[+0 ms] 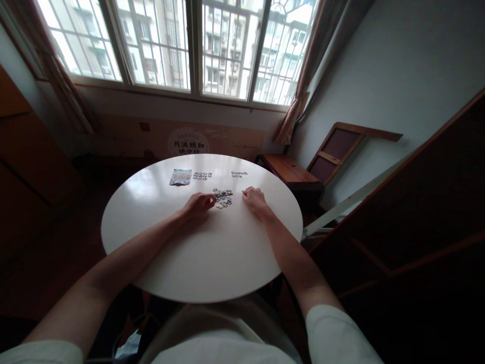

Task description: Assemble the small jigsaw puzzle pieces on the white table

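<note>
A loose pile of jigsaw puzzle pieces (223,198) lies near the middle of the round white table (212,253). At the pile's left edge is my left hand (200,202), its fingers curled in together; whether a piece is between them is too small to make out. My right hand (254,197) rests a little to the right of the pile, apart from it. Its fingers are closed, with what looks like a small puzzle piece (243,191) at the fingertips. Farther back, one group of pieces (202,176) is spread out, and a smaller group (239,174) sits to its right.
A colourful picture packet (181,177) lies flat at the back left of the table. Behind the table's right side stands a wooden bench (290,169), with a wooden-framed panel (335,151) by the wall. Barred windows (159,45) fill the far wall.
</note>
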A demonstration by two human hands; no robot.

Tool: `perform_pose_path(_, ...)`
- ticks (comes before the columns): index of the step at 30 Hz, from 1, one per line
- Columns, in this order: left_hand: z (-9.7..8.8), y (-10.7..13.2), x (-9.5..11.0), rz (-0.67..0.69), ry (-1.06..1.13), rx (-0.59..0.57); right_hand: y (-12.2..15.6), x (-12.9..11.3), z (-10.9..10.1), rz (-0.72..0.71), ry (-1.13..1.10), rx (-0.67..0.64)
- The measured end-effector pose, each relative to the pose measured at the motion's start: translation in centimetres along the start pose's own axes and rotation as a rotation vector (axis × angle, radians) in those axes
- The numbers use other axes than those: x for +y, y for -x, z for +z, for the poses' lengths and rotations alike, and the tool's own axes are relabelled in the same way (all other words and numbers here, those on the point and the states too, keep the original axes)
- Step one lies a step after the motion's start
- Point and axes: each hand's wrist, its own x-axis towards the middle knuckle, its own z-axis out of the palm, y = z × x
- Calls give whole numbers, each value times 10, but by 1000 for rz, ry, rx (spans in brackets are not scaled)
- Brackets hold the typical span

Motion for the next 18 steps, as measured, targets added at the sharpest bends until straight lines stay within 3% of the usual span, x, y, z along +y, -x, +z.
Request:
perform_pose_path(9, 0, 0, 3, 1, -7, -1, -15, 1, 16, 149, -53, 36)
perform_pose_path(18, 3, 2, 5, 14, -8, -9, -51, 5, 20, 163, -32, 3)
